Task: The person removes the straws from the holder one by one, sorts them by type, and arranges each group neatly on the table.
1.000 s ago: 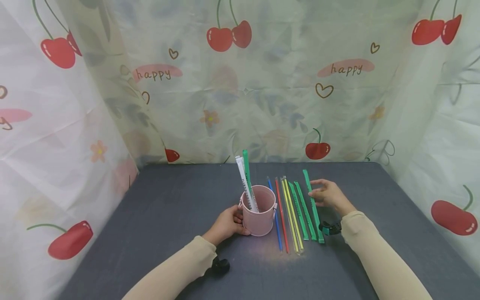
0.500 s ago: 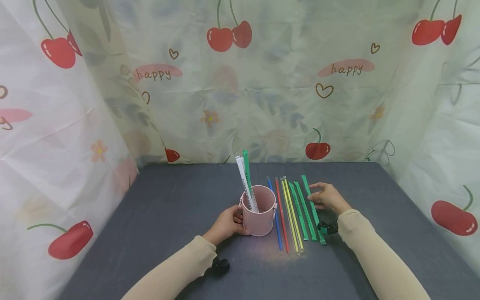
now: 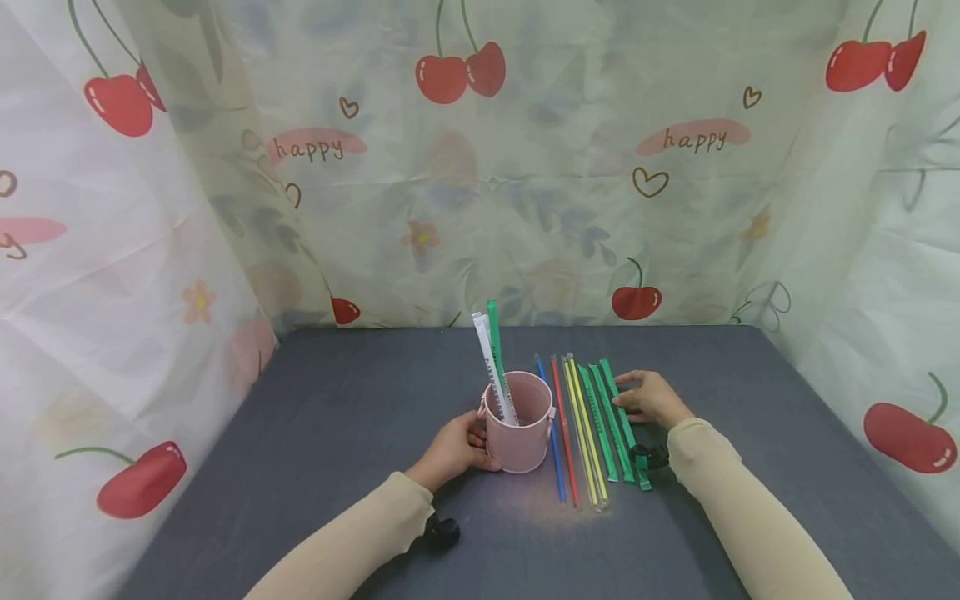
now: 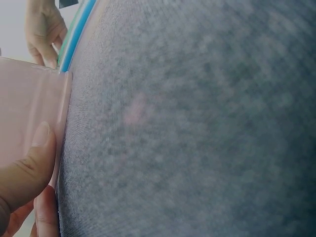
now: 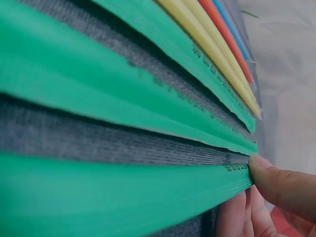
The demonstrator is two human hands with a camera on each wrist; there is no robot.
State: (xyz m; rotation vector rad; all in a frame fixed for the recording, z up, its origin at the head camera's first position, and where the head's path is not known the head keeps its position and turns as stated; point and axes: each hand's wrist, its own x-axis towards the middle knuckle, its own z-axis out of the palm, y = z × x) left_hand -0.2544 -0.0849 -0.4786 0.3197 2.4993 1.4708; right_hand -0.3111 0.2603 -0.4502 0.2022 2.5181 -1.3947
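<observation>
My left hand (image 3: 452, 446) holds the pink bucket (image 3: 516, 450) at its lower left side, with the thumb (image 4: 37, 158) against the wall. White paper-wrapped straws (image 3: 487, 354) and a green one (image 3: 492, 321) lean inside it. At the right, my right hand (image 3: 651, 397) pinches the far part of the outermost green wrapped straw (image 5: 123, 192), thumb on top and fingers underneath. Two more green wrapped straws (image 3: 613, 425) lie just left of it. Part of the held straw is hidden behind the wrist strap in the head view.
Between bucket and green straws lie a blue straw (image 3: 558, 475), a red straw (image 3: 566, 433) and yellow straws (image 3: 589, 433), in clear wrappers. All rest on a dark grey tabletop (image 3: 375, 375). A cherry-printed curtain (image 3: 525, 208) rises behind and at both sides.
My right hand has drawn the outermost green straw leftward and slightly nearer, closer to the other green straws. The left hand and bucket have stayed put.
</observation>
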